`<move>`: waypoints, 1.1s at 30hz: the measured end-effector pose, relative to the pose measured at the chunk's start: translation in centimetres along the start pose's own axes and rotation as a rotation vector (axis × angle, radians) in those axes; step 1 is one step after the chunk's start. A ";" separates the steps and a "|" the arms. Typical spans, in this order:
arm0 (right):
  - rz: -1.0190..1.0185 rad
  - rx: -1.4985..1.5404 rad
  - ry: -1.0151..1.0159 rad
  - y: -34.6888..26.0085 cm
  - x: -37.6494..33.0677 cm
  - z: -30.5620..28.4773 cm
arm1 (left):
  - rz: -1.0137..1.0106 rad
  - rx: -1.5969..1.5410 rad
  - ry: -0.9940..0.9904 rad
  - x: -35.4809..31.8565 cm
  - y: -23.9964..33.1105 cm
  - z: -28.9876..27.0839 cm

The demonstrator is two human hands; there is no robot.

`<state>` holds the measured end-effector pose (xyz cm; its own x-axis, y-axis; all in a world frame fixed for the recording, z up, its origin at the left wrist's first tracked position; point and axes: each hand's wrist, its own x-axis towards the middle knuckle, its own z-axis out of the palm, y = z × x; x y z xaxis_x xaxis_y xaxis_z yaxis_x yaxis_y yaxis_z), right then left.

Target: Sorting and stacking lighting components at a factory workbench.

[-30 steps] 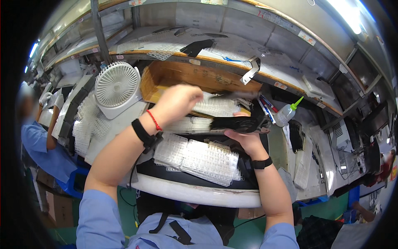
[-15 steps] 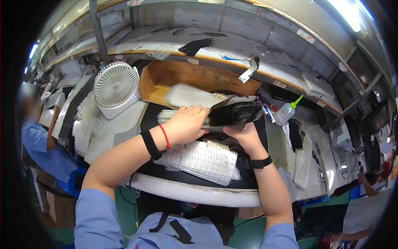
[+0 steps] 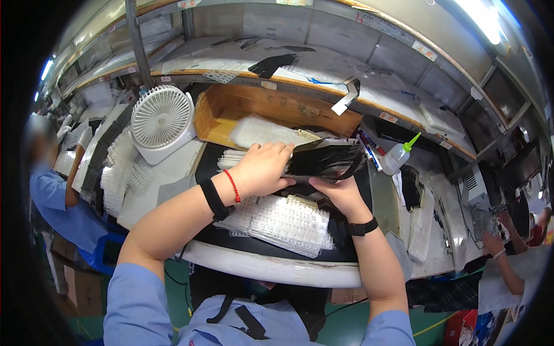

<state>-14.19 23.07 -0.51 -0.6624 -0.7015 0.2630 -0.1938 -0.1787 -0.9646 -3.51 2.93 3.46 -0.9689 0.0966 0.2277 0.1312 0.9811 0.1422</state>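
Observation:
My left hand [image 3: 259, 171] is closed on the left part of a thick stack of thin black-and-white sheets [image 3: 323, 160], its fingers over the top and its thumb toward me. At the right end of the same stack, my right hand [image 3: 345, 196] grips from the near side, thumb on the edge and most fingers hidden. The black ends spread apart like pages on the right; pale ends stick out left of my left hand. Nearer to me, a second pile of white gridded sheets [image 3: 288, 226] with black ends lies on a black mat [image 3: 271, 249].
Behind the stack stands an open wooden box [image 3: 323, 114] with white gridded sheets [image 3: 266, 131] at its front. A white fan [image 3: 161, 118] is at left, a green-tipped bottle [image 3: 397, 157] at right. A shelf edge [image 3: 231, 79] overhangs the back. Co-workers sit on both sides.
The black ends of the held stack have sunk lower and spread differently near my right hand. Both hands have shifted only slightly. At far right, a co-worker's hands have come up.

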 end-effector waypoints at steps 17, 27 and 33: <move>0.025 0.009 -0.025 -0.5 -0.3 1.0 | -0.091 -0.045 0.033 2.0 0.6 0.1; 0.134 -0.113 0.045 -0.5 0.2 -0.2 | -0.093 0.032 0.014 1.5 -0.5 0.8; -0.207 0.059 0.371 0.0 0.9 -2.0 | -0.065 0.074 0.055 0.9 -0.6 1.0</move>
<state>-16.26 23.80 -0.28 -0.8313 -0.3528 0.4295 -0.3155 -0.3365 -0.8872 -4.71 2.60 2.62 -0.9617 0.0245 0.2731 0.0501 0.9949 0.0873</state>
